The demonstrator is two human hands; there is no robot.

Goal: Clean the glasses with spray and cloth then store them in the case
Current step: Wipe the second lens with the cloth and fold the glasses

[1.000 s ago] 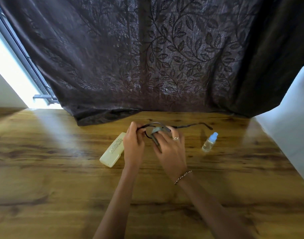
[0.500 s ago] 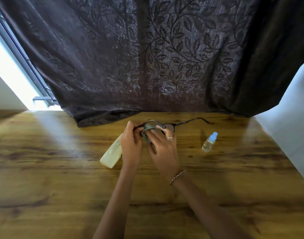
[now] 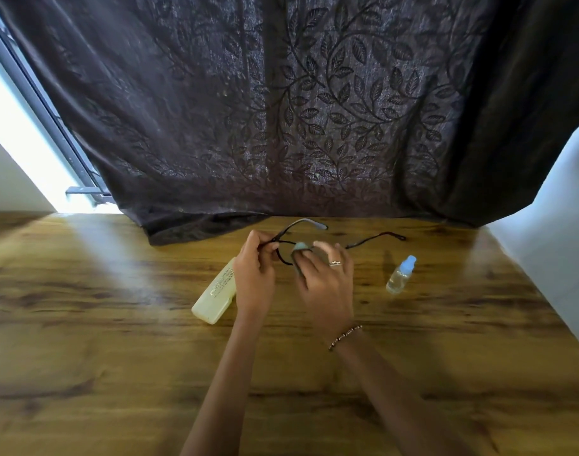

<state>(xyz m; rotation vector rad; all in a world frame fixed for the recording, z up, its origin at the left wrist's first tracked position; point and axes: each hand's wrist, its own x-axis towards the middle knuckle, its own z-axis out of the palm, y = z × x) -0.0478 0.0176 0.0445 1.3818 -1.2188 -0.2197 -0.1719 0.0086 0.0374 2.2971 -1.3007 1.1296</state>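
Wiping is the step in hand, as the head view shows it: the left hand (image 3: 253, 278) pinches the glasses (image 3: 374, 239) at a front corner, holding them over the table (image 3: 117, 324) with both temples spread toward the curtain (image 3: 314, 110), while the right hand (image 3: 324, 281) grips a small grey-blue cloth (image 3: 300, 247) against a lens. Its fingers are blurred, so which lens face it rubs I cannot tell. The spray bottle (image 3: 400, 275) stands upright, apart on the right; the pale case (image 3: 215, 292) lies closed just beside the left hand. Next, I judge, comes folding the temples and opening the case, which needs one hand freed.
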